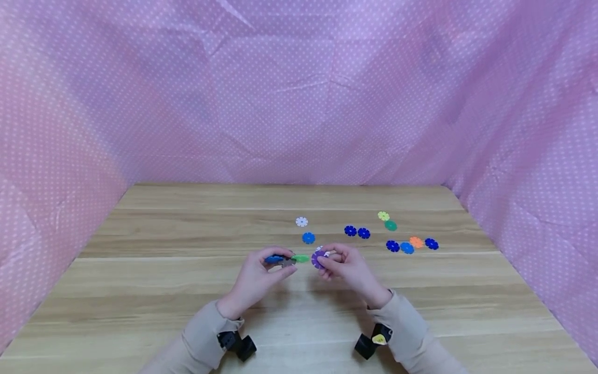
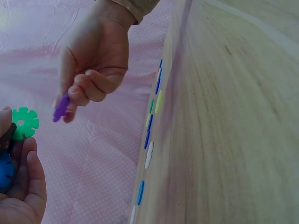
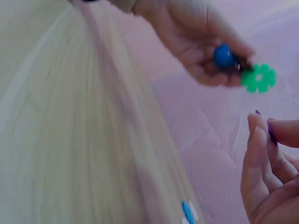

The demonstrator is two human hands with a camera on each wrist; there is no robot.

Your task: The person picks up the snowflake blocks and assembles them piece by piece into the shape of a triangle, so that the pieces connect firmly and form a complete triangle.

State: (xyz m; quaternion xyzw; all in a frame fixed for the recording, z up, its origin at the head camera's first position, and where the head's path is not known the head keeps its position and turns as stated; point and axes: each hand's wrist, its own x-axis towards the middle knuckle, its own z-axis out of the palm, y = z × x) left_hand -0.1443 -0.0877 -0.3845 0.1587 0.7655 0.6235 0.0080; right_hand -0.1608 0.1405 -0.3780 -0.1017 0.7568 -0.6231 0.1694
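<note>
Above the table, my left hand (image 1: pixel 256 275) grips a small chain of notched plastic snowflake discs: a blue disc (image 1: pixel 273 258), a dark brownish disc (image 1: pixel 288 263) and a green disc (image 1: pixel 301 258). The green one sticks out past the fingertips toward the right. My right hand (image 1: pixel 350 267) pinches a purple snowflake disc (image 1: pixel 318 259) between thumb and fingers. In the left wrist view a gap separates the purple disc (image 2: pixel 61 108) from the green disc (image 2: pixel 28 122). Fingers partly cover the blue and brownish discs.
On the wooden table (image 1: pixel 187 223) lie a white disc (image 1: pixel 301 222) and a blue disc (image 1: pixel 308 238), beyond the hands. Farther right are dark blue discs (image 1: pixel 350 230), a yellow disc (image 1: pixel 383 216), a green disc (image 1: pixel 391 225) and an orange disc (image 1: pixel 416 242). Pink dotted cloth (image 1: pixel 299 104) surrounds the table.
</note>
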